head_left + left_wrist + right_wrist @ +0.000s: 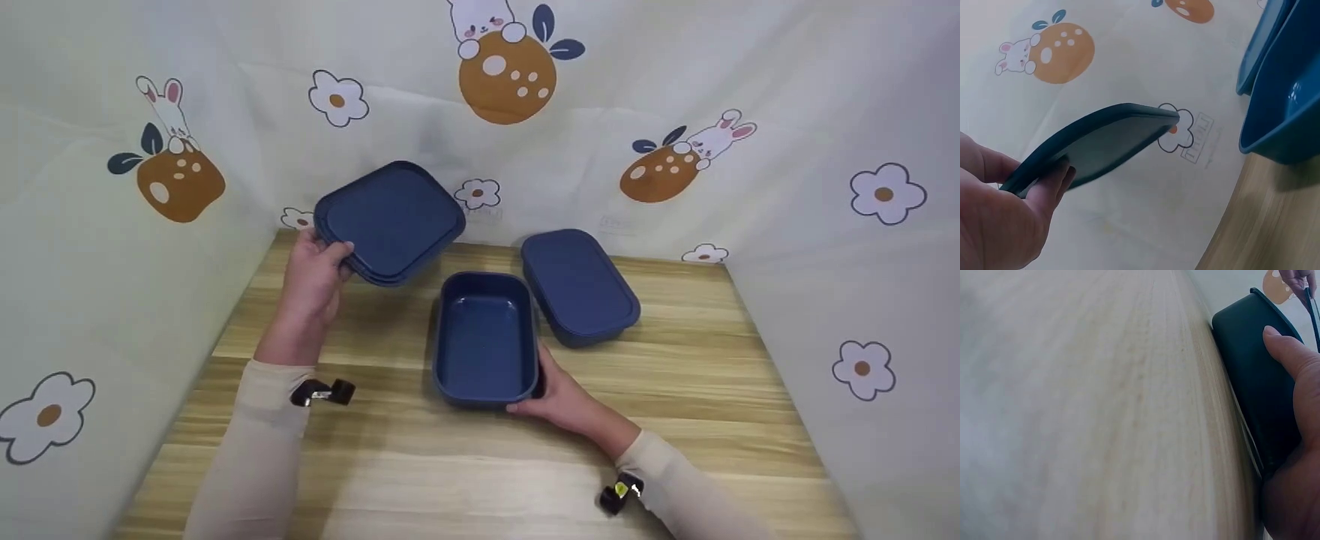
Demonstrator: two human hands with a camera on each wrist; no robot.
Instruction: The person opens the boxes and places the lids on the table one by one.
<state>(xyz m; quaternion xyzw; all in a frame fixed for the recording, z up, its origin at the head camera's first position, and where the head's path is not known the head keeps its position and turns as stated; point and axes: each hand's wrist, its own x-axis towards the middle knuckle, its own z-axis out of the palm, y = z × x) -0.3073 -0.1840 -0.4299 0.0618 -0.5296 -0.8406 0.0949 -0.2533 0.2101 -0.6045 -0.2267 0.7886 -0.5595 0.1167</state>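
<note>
From the head view I count three dark blue pieces: one lid, one open box and one closed box. The left hand holds the lid tilted in the air at about ten o'clock from the open box, thumb over its near edge, fingers beneath. The open box stands on the wooden tabletop at the centre; the right hand wraps its near right corner at five o'clock, fingers grasping the wall. The closed box sits just beside it at two o'clock, apparently touching. Two cream sleeves, each with one small wrist device.

The left wrist view shows the lid pinched at its edge between thumb and fingers, with the open box at three o'clock, a second blue piece behind it.

In the right wrist view, the thumb presses the box's outer wall, the box resting on the tabletop.
</note>
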